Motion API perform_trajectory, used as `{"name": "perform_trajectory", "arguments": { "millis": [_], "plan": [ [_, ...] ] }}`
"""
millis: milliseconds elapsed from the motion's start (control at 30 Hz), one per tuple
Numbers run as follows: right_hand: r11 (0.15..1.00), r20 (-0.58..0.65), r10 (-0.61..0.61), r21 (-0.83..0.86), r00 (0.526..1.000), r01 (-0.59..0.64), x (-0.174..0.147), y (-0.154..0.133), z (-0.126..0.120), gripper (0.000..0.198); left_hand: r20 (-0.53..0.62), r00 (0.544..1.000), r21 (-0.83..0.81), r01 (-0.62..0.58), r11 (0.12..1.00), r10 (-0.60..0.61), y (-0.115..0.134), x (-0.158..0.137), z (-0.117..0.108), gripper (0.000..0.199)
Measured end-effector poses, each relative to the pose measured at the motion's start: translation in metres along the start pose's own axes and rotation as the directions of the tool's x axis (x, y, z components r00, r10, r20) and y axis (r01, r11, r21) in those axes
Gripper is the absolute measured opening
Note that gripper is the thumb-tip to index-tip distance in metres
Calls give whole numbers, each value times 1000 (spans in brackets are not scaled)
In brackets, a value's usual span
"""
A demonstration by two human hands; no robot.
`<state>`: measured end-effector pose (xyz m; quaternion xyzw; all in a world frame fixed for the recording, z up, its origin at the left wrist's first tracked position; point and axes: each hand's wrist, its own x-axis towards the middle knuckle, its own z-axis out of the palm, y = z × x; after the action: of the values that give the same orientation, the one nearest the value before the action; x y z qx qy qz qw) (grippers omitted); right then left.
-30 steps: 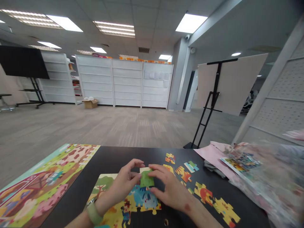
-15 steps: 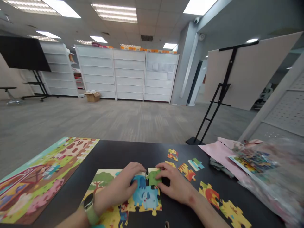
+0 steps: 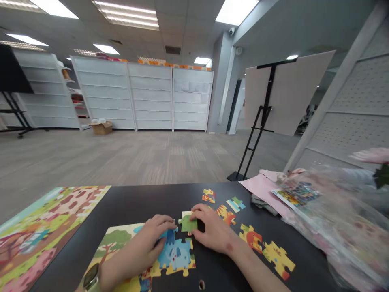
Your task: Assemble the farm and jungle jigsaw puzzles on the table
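A partly joined jigsaw puzzle point(image 3: 178, 254) with blue elephants and a tree lies on the black table. Over its upper middle rests my left hand point(image 3: 152, 239), palm down, fingers and thumb apart, hiding part of the picture. My right hand point(image 3: 209, 227) grips a green puzzle piece point(image 3: 187, 223) by its right side. That piece sits just beyond the elephants' upper right edge, with a dark gap between. Loose pieces lie past my right hand: a small orange-red one point(image 3: 208, 196), a green-and-blue one point(image 3: 236, 204), an orange striped one point(image 3: 226, 215) and a joined yellow pair point(image 3: 278, 257).
A finished farm-picture puzzle point(image 3: 67, 219) covers the table's left side. Clear plastic bags point(image 3: 340, 219) and pink material point(image 3: 264, 188) are heaped at the right. Beyond the table stand a black easel-like stand point(image 3: 258, 129), white shelves point(image 3: 148, 97) and a cardboard box point(image 3: 101, 127).
The view has turned to the right. My right hand has shifted the green piece slightly away from the elephant section, widening the gap. My left hand stays on the puzzle.
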<state>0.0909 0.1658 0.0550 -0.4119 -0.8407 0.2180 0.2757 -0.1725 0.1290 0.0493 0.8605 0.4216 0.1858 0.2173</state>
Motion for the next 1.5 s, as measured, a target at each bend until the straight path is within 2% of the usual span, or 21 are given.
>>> {"name": "perform_trajectory", "arguments": {
  "millis": [100, 167, 267, 367, 467, 533, 600, 700, 767, 900, 1033, 1133, 1200, 1267, 1367, 1500],
  "plan": [
    [988, -146, 113, -91, 983, -127, 2, 8, -14, 24, 17, 1000, 13, 0, 1000, 0, -1, 0, 0, 49],
    [963, -255, 205, -119, 945, -241, 3, 17, -22, 22, 23, 1000, 22, 5, 1000, -5, -2, 0, 0, 47],
    [940, -328, 270, -112, 905, -322, 5, 26, -26, 23, 30, 1000, 33, 7, 999, -8, -3, -1, 1, 45],
    [954, -286, 247, -95, 926, -284, 8, 21, -17, 27, 15, 1000, 42, 5, 999, -6, -4, -2, 3, 47],
    [965, -168, 195, -140, 966, -220, 12, 10, -11, 37, -5, 1000, 52, 1, 999, -1, -6, -2, 5, 48],
    [944, -140, 232, -206, 963, -257, 11, 11, -19, 41, -5, 1000, 55, -1, 998, 1, -6, -2, 5, 48],
    [891, -187, 332, -260, 924, -373, 6, 25, -35, 44, -7, 1000, 52, -4, 999, 4, -6, -2, 3, 49],
    [776, -270, 494, -292, 826, -559, -8, 59, -63, 46, -12, 1000, 39, -7, 999, 7, -3, -3, 1, 49],
    [725, -271, 560, -298, 783, -621, -16, 82, -75, 45, -5, 1000, 37, 4, 999, -4, -1, -3, 0, 49],
    [701, -266, 603, -275, 752, -658, -18, 104, -81, 49, 25, 999, 42, 19, 999, -20, 4, -2, -3, 52],
    [720, -323, 608, -161, 726, -675, -13, 103, -86, 61, 34, 999, 44, 15, 999, -17, 7, -1, -5, 51],
    [784, -329, 581, -19, 744, -621, -9, 90, -88, 49, 32, 999, 40, 22, 999, -23, 7, -1, -5, 51],
    [840, -277, 539, 102, 796, -533, -6, 74, -80, 35, 28, 999, 31, 30, 999, -30, 7, -2, -4, 51],
    [870, -199, 478, 244, 856, -429, -1, 54, -59, 25, 19, 999, 23, 40, 999, -40, 5, -3, -3, 54],
    [840, -98, 403, 434, 910, -325, 7, 23, -14, 28, -15, 999, 0, 50, 999, -50, 0, -3, 1, 68],
    [764, -3, 341, 583, 940, -275, 15, 1, 34, 42, -63, 995, -62, 69, 996, -72, -4, -1, 5, 90]
  ]
}}
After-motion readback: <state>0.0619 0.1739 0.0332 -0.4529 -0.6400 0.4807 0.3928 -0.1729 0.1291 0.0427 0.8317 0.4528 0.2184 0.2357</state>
